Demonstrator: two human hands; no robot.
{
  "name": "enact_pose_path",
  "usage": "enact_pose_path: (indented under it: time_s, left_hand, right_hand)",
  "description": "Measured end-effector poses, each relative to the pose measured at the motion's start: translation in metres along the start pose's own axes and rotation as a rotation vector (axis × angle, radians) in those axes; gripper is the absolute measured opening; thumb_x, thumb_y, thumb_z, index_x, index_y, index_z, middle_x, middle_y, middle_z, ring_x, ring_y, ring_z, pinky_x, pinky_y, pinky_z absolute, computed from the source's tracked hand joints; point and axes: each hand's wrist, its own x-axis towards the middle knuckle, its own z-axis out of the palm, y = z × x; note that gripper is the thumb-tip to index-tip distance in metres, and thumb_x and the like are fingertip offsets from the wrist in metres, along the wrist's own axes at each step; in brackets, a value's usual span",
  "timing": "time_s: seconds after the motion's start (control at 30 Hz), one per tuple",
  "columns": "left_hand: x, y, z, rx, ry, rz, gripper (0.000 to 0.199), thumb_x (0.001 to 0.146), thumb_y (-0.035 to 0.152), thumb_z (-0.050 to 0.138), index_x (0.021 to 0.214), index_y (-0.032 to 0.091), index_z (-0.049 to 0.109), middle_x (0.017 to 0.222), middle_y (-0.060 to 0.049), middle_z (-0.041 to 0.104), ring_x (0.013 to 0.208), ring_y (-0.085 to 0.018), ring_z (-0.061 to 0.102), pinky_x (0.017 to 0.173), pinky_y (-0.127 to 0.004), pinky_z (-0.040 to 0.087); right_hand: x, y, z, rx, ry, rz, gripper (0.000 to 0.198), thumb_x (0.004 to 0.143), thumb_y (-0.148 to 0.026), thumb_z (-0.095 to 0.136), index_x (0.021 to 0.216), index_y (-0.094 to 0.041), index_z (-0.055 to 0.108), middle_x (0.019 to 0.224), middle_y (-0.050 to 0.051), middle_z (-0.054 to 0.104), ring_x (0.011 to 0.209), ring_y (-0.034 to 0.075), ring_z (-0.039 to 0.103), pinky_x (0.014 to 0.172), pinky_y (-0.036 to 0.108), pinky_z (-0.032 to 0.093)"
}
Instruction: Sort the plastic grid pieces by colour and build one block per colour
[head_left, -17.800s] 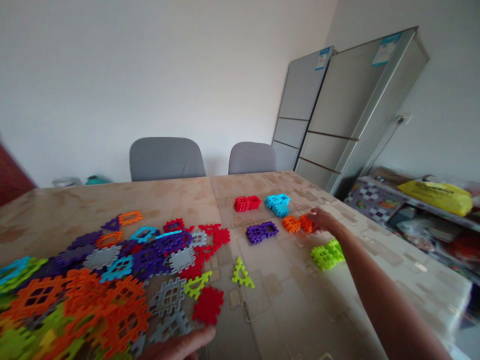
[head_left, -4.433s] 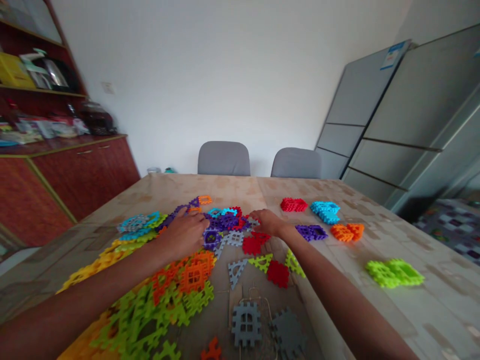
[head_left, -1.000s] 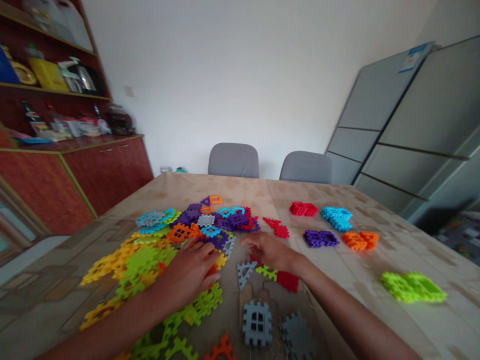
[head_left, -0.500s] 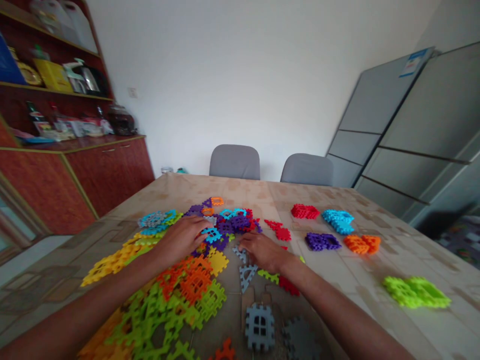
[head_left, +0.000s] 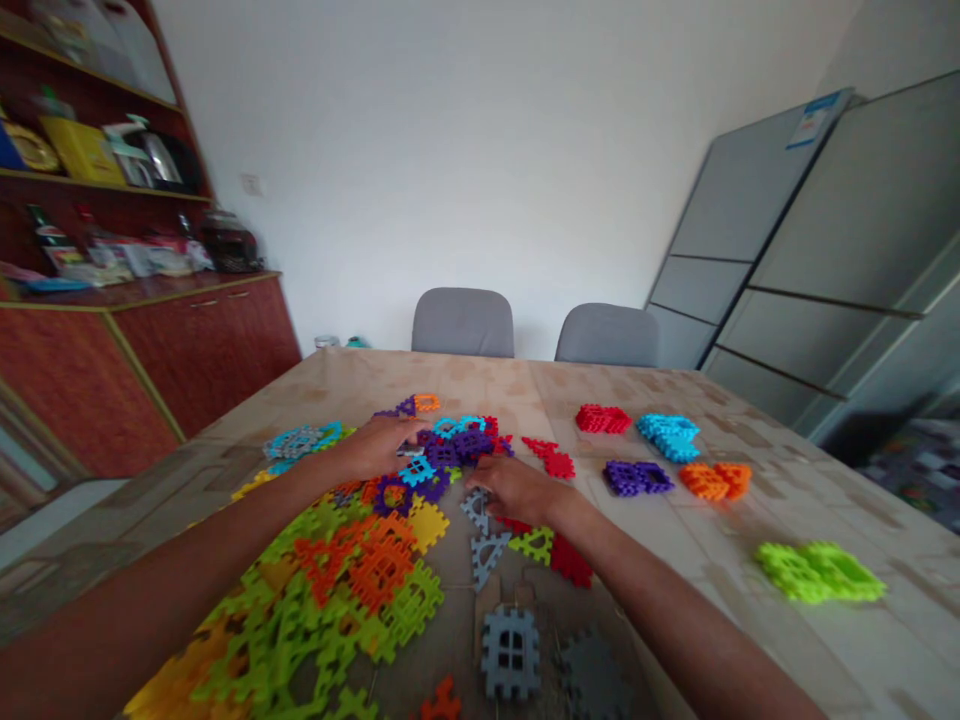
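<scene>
Colourful plastic interlocking blocks with toothed edges lie in a loose heap on the table. My left hand (head_left: 381,447) reaches to the far side of the heap, its fingers bent over a grey block (head_left: 409,451) that is mostly hidden. Close below those fingers is a light-blue window block (head_left: 417,470). To the right, my right hand (head_left: 519,488) has its fingers curled down beside the purple blocks (head_left: 450,450); what they pinch, if anything, is hidden. A grey block with an opening (head_left: 475,510) and a grey triangular block (head_left: 487,556) lie just under it.
Separate colour stacks stand on the right: red (head_left: 603,419), light blue (head_left: 669,437), purple (head_left: 637,478), orange (head_left: 715,481) and lime green (head_left: 819,572). Nearer are a grey window block (head_left: 511,652) and green blocks (head_left: 300,620). Two grey chairs (head_left: 462,322) stand behind the table (head_left: 525,385).
The view has shifted slightly. My left hand has drawn a little to the left with the grey block at its fingers. My right hand has moved slightly up toward the purple blocks.
</scene>
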Motion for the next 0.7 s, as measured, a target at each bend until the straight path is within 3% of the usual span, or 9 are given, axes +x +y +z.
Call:
enact_pose_path:
  time_s: [0.13, 0.27, 0.43, 0.53, 0.6, 0.7]
  left_hand:
    - [-0.006, 0.002, 0.001, -0.089, 0.093, -0.041, 0.033, 0.094, 0.036, 0.060, 0.122, 0.021, 0.068, 0.119, -0.009, 0.075, 0.113, -0.028, 0.069, 0.102, -0.046, 0.050]
    - [-0.017, 0.007, -0.001, -0.195, 0.211, -0.090, 0.041, 0.086, 0.030, 0.053, 0.123, 0.023, 0.069, 0.127, -0.007, 0.074, 0.120, -0.030, 0.066, 0.110, -0.045, 0.044]
    - [-0.032, 0.042, 0.006, -0.419, 0.309, -0.112, 0.049, 0.087, 0.033, 0.053, 0.134, 0.021, 0.060, 0.119, -0.009, 0.074, 0.113, -0.027, 0.068, 0.102, -0.042, 0.051]
    - [-0.041, 0.076, 0.019, -0.586, 0.265, -0.078, 0.053, 0.087, 0.032, 0.056, 0.138, 0.021, 0.054, 0.110, -0.007, 0.073, 0.102, -0.023, 0.070, 0.090, -0.036, 0.056]
    - [-0.045, 0.098, 0.029, -0.683, 0.212, -0.055, 0.056, 0.086, 0.030, 0.057, 0.140, 0.022, 0.051, 0.102, -0.005, 0.073, 0.094, -0.021, 0.071, 0.083, -0.034, 0.057]
    - [-0.051, 0.123, 0.046, -0.793, 0.152, -0.041, 0.061, 0.083, 0.028, 0.058, 0.143, 0.022, 0.048, 0.099, -0.004, 0.072, 0.089, -0.020, 0.071, 0.079, -0.032, 0.056]
  right_hand:
    - [-0.002, -0.002, -0.001, 0.049, 0.033, 0.030, 0.027, 0.081, -0.012, 0.079, 0.106, -0.019, 0.073, 0.105, 0.007, 0.072, 0.100, 0.023, 0.066, 0.087, 0.031, 0.048]
    - [-0.014, -0.003, -0.002, 0.160, 0.111, 0.056, 0.023, 0.084, -0.007, 0.071, 0.104, -0.017, 0.072, 0.101, 0.008, 0.073, 0.097, 0.023, 0.067, 0.087, 0.032, 0.049]
    - [-0.021, -0.010, -0.002, 0.384, 0.283, 0.096, 0.033, 0.087, -0.012, 0.068, 0.119, -0.019, 0.066, 0.112, 0.009, 0.072, 0.090, 0.020, 0.067, 0.084, 0.033, 0.051]
    - [-0.022, -0.022, 0.001, 0.575, 0.396, 0.122, 0.033, 0.094, -0.027, 0.063, 0.126, -0.021, 0.059, 0.112, 0.008, 0.070, 0.091, 0.018, 0.065, 0.080, 0.031, 0.051]
    - [-0.027, -0.032, 0.003, 0.712, 0.414, 0.130, 0.027, 0.097, -0.040, 0.059, 0.117, -0.022, 0.059, 0.097, 0.003, 0.068, 0.082, 0.016, 0.064, 0.071, 0.028, 0.050]
    - [-0.044, -0.048, 0.002, 0.873, 0.387, 0.142, 0.036, 0.094, -0.057, 0.060, 0.102, -0.023, 0.057, 0.079, -0.002, 0.061, 0.067, 0.013, 0.057, 0.061, 0.024, 0.044]
